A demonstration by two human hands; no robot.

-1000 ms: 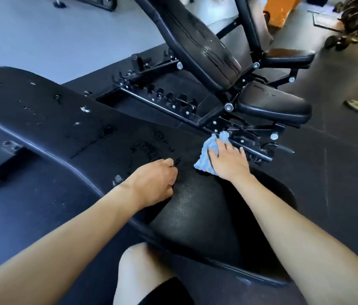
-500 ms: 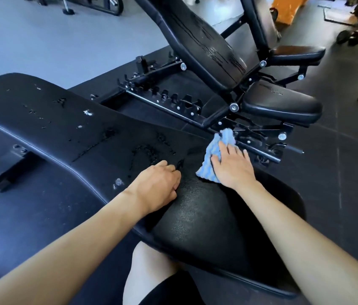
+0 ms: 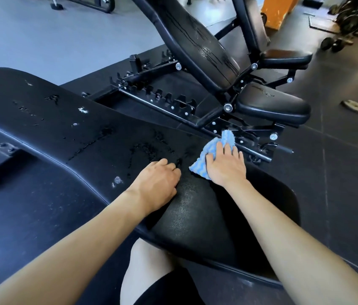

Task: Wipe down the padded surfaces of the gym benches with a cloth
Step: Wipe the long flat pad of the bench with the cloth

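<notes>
Wiping near end of black padded vinyl bench [image 3: 63, 133].
Blue ribbed cloth [image 3: 213, 154] at pad's far edge under flat right hand [image 3: 225, 167], fingers straight, pressing; looks soft, light, likely bunches, so pin with palm. Empty left hand [image 3: 158, 183] curled, resting beside.

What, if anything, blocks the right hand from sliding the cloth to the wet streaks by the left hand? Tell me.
Yes, probably; only the left hand is in the way. The right hand presses the cloth on the near bench pad, and the wet streaks lie on that pad just past that hand.
</notes>
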